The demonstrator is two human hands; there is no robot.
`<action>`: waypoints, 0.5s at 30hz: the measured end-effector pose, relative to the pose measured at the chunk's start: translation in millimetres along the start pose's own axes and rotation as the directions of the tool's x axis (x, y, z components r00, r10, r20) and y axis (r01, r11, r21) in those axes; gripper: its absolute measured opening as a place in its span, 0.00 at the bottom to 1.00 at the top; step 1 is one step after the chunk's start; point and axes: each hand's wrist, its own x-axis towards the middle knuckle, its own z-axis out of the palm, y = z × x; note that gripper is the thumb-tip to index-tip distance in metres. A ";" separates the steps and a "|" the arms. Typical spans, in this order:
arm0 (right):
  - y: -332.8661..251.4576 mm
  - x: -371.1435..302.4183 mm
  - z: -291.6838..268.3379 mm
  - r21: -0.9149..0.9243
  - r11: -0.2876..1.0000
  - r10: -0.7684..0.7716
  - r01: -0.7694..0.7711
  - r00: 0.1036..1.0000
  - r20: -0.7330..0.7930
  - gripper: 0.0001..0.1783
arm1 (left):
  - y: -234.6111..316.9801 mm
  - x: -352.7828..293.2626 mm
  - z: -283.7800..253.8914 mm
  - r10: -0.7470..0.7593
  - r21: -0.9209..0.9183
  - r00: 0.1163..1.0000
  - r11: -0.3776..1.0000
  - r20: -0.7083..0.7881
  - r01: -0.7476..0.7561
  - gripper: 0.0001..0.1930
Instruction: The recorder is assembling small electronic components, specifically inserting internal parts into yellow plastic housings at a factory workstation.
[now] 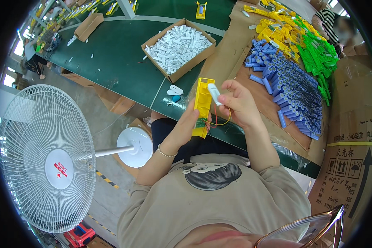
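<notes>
My left hand (185, 127) is closed around a yellow plastic housing (202, 100), held upright over the table's near edge. A small green circuit board (200, 123) shows at the housing's lower end. Thin red and yellow wires (221, 123) loop from there toward my right hand (243, 104); their far ends are hidden by its fingers. Between thumb and fingers, that hand pinches a white oblong plastic piece (214, 94), tilted beside the housing's upper part. Whether the piece touches the housing, I cannot tell.
An open carton (180, 77) of white pieces stands ahead. Two white pieces (176, 89) and a blue bit (176, 98) lie nearer. Blue cylindrical cells (295, 93), yellow housings (277, 33) and green housings (316, 53) are piled right. A fan (45, 128) stands left, a tall carton (353, 111) right.
</notes>
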 end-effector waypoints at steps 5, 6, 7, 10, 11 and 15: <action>2.8 7.1 -7.0 0.113 0.993 -0.015 0.016 1.000 -0.011 0.06 | -1.9 -2.7 4.6 -0.023 0.205 0.999 0.979 0.036 0.015 0.24; 2.2 7.6 -8.5 0.138 0.990 -0.020 0.025 0.999 -0.033 0.06 | -2.2 -3.5 6.1 -0.031 0.310 0.997 0.951 0.072 0.007 0.24; 1.0 6.4 -10.4 0.136 0.990 -0.020 0.024 0.999 -0.034 0.06 | -3.6 -4.5 7.1 -0.031 0.308 0.997 0.951 0.073 0.007 0.24; -2.7 -0.2 -15.1 0.154 0.987 -0.056 0.045 0.996 0.063 0.08 | -8.7 -5.4 6.9 0.020 0.172 0.999 0.985 0.048 -0.028 0.23; -3.9 -2.6 -15.1 0.172 0.985 -0.051 0.031 0.992 0.115 0.09 | -10.5 -4.8 5.9 0.015 0.107 1.000 0.994 0.019 -0.017 0.23; 2.5 0.0 -13.9 0.184 0.982 -0.049 0.032 0.995 0.090 0.09 | -7.1 -2.1 10.8 -0.010 0.162 1.000 0.987 0.011 0.008 0.24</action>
